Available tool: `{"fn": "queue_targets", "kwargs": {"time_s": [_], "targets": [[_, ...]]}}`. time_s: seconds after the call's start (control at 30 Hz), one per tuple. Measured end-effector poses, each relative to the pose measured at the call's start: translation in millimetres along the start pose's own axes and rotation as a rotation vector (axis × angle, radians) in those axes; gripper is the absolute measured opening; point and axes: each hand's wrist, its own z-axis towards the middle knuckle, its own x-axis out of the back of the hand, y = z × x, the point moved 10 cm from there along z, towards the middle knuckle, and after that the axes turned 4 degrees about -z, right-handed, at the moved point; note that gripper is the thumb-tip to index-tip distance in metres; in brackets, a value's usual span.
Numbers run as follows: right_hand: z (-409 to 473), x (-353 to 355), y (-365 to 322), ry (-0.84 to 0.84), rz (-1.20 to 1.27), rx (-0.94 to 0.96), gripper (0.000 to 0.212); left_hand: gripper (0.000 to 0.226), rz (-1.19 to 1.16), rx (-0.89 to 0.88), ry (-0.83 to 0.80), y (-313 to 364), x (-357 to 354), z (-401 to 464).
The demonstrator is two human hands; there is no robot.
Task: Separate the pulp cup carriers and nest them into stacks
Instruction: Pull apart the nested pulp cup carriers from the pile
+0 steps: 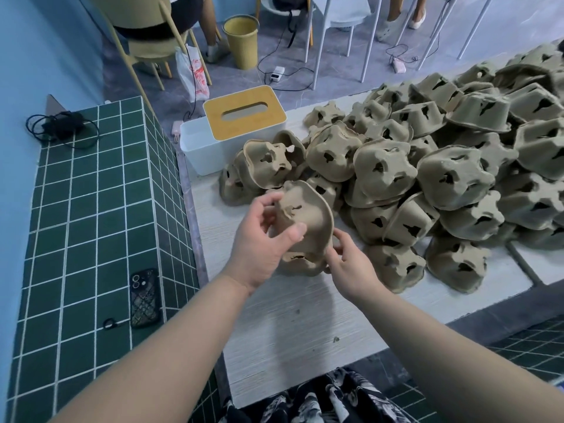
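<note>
Dozens of pulp carriers point(451, 175), one tissue box point(244, 117), one phone point(145, 297)

Bystanders around the pale table point(283, 325)
A white tissue box point(232, 129) with a yellow lid stands on it; a phone point(145, 297) and a black cable point(61, 128) lie on the green tiled counter point(79, 215); a yellow bin point(241, 41) stands on the floor.

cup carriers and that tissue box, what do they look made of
Cup carriers: moulded paper pulp, going by the matte grey-brown, rough, fibrous look. Tissue box: smooth white body, probably plastic; its yellowish lid could be bamboo or wood, hard to tell.
</note>
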Motion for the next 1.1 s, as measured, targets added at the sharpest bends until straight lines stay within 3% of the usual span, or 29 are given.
{"fn": "queue_targets", "kwargs": {"time_s": [0.23,0.43,0.6,0.83,0.93,1.1], "targets": [[0.8,-1.3,2.6,-0.017,0.009,0.011,0.042,0.029,0.127,0.043,0.033,-18.1,19.5,1.7],[2.5,1.2,4.5,-0.007,0.005,0.013,0.041,0.074,0.376,0.017,-0.007,-1.7,4.6,9.2],[5.4,5.2,6.8,-0.001,0.026,0.012,0.041,0.067,0.660,-0.111,-0.103,8.4,-14.5,13.5],[7.2,4.9,9.2,-0.003,0.061,0.004,0.041,0.039,0.512,-0.113,-0.115,6.6,2.2,11.4],[4.4,10.6,4.0,0.030,0.069,0.017,0.039,0.037,0.449,-0.139,-0.109,10.3,0.7,8.9],[-0.8,22.8,-7.6,0.066,0.085,0.069,0.047,0.024,0.334,-0.088,-0.009,5.4,10.2,9.9]]}}
